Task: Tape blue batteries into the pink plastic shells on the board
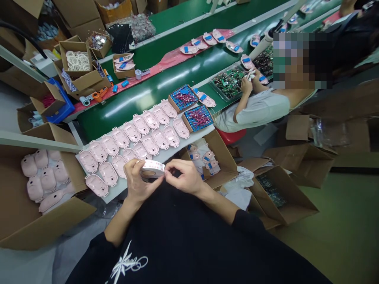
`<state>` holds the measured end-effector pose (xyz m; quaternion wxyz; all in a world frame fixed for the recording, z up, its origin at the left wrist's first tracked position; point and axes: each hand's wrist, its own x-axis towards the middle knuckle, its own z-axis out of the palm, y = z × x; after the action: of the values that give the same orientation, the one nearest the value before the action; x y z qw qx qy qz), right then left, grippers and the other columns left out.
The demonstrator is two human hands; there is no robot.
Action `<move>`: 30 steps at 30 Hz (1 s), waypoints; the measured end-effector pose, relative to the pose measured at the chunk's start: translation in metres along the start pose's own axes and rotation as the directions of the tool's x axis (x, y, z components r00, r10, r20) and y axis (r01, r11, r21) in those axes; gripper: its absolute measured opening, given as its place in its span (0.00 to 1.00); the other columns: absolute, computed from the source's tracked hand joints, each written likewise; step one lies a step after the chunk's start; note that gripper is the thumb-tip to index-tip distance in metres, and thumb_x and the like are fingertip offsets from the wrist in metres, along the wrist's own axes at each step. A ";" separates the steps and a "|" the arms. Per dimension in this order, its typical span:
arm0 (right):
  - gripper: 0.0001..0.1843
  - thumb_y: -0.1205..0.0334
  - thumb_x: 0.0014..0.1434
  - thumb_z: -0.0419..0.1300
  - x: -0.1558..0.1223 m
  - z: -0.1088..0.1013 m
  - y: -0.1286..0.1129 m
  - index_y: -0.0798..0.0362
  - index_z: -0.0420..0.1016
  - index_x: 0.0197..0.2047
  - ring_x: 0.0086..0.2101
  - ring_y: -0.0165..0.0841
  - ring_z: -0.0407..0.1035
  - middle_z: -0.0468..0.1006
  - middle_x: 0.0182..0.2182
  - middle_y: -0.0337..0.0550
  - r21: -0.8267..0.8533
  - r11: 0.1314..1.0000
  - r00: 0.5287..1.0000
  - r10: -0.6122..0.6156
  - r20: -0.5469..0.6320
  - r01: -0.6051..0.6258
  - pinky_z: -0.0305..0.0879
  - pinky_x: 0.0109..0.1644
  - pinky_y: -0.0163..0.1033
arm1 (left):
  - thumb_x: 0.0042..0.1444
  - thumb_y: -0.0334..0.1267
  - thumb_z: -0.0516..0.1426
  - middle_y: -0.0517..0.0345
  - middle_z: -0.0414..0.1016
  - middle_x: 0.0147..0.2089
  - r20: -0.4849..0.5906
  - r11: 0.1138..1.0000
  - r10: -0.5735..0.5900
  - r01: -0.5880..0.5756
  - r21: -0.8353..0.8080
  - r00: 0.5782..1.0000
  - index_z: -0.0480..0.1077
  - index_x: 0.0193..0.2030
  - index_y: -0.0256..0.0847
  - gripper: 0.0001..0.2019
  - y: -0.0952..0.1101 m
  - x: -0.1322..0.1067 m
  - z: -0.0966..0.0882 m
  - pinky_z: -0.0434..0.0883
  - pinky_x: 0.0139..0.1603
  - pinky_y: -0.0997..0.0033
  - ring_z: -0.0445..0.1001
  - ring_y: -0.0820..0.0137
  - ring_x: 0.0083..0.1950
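My left hand (137, 179) is closed around a roll of white tape (153, 167) with red print, held in front of my chest. At the roll's right edge my right hand (185, 175) pinches the tape's end between thumb and forefinger. Just beyond both hands, rows of pink plastic shells (120, 138) lie on a white board (114, 192). At the board's far right end stand two boxes of blue batteries with red wires, a rear box (182, 98) and a nearer box (197, 118).
A green conveyor (130, 98) runs behind the board. To the left stands a carton of pink casings (47, 179); a carton with pink parts (204, 159) is on the right. Further right, a co-worker (260, 106) handles a part near a tray of circuit boards (229, 83).
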<state>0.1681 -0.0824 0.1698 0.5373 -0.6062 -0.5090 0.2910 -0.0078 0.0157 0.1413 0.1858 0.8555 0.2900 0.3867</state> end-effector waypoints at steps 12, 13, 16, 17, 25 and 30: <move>0.11 0.61 0.48 0.66 -0.010 0.024 0.043 0.52 0.66 0.24 0.21 0.25 0.54 0.61 0.18 0.32 0.906 0.350 0.804 0.594 -0.021 -0.236 0.52 0.27 0.33 | 0.50 0.61 0.69 0.47 0.67 0.58 0.094 0.565 -0.584 0.487 -0.666 0.806 0.56 0.69 0.47 0.46 -0.015 -0.012 0.045 0.73 0.54 0.66 0.73 0.62 0.56; 0.11 0.62 0.47 0.65 -0.012 0.022 0.048 0.51 0.64 0.24 0.21 0.25 0.53 0.60 0.19 0.32 0.932 0.300 0.776 0.630 -0.032 -0.205 0.52 0.27 0.33 | 0.53 0.59 0.69 0.49 0.69 0.55 0.104 0.504 -0.622 0.498 -0.706 0.776 0.59 0.66 0.47 0.40 -0.015 -0.008 0.050 0.74 0.50 0.69 0.74 0.65 0.51; 0.14 0.64 0.47 0.64 -0.023 0.011 0.072 0.51 0.60 0.23 0.21 0.24 0.50 0.57 0.18 0.31 0.957 0.250 0.708 0.702 -0.076 -0.145 0.51 0.27 0.32 | 0.51 0.49 0.72 0.58 0.70 0.46 0.129 0.325 -0.709 0.484 -0.813 0.693 0.66 0.51 0.47 0.27 -0.013 0.009 0.071 0.73 0.44 0.73 0.74 0.71 0.44; 0.14 0.64 0.47 0.63 -0.028 0.006 0.084 0.51 0.59 0.23 0.20 0.25 0.50 0.56 0.18 0.30 0.953 0.267 0.693 0.714 -0.097 -0.142 0.52 0.27 0.32 | 0.49 0.46 0.73 0.60 0.71 0.44 0.155 0.252 -0.727 0.470 -0.846 0.669 0.66 0.46 0.46 0.25 -0.010 0.016 0.078 0.74 0.45 0.72 0.75 0.71 0.44; 0.11 0.58 0.56 0.65 -0.018 -0.100 0.234 0.52 0.74 0.24 0.25 0.32 0.67 0.72 0.20 0.40 -0.091 0.649 0.605 0.743 0.285 -0.755 0.61 0.33 0.36 | 0.52 0.45 0.67 0.68 0.69 0.26 0.277 0.038 -0.797 0.503 -0.864 0.536 0.64 0.36 0.43 0.16 -0.007 0.076 0.119 0.80 0.44 0.58 0.72 0.73 0.26; 0.21 0.66 0.67 0.55 0.102 -0.218 0.325 0.54 0.76 0.61 0.52 0.42 0.72 0.80 0.53 0.54 -0.664 0.671 0.876 0.480 0.049 -0.330 0.66 0.57 0.44 | 0.46 0.45 0.67 0.69 0.68 0.26 0.010 0.342 -0.881 0.653 -0.675 0.472 0.64 0.37 0.42 0.19 -0.033 0.089 0.128 0.79 0.41 0.59 0.70 0.73 0.26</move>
<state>0.4946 -0.0338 -0.0630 0.1613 -0.8135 -0.4844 0.2785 0.1266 0.0857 0.0914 0.5494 0.4154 0.5553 0.4661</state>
